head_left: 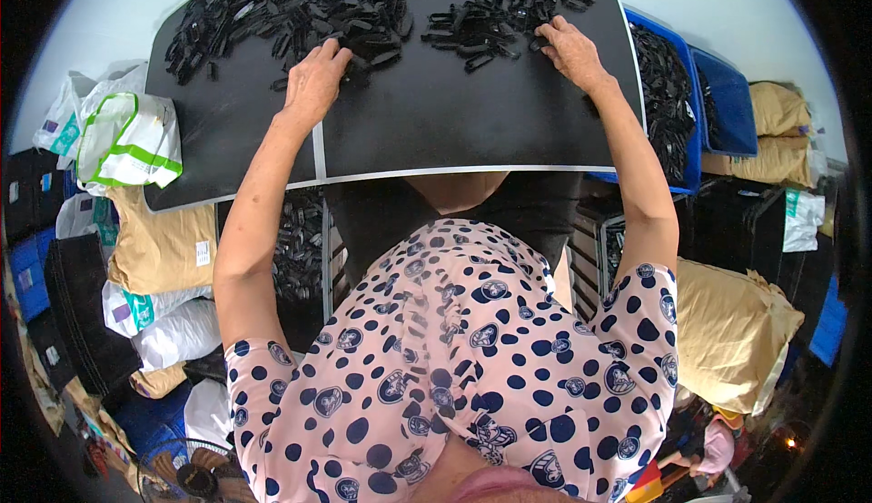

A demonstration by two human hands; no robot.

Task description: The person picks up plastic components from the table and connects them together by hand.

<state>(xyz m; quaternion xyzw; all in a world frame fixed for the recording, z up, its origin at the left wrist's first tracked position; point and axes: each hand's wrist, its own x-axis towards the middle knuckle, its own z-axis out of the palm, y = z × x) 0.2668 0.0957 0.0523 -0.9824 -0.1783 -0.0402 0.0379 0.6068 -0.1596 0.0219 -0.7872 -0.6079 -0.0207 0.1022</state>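
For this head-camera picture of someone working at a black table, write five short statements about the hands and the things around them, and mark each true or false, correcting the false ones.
1. Both hands rest on the black table. True.
2. The left hand holds a pair of scissors. False: it lies flat on the small black parts, with no tool.
3. The right hand touches black parts near the table's right side. True.
4. The blue bin to the right is full of white parts. False: it holds black parts.
5. The white and green bag sits on the person's right. False: it is on the left.
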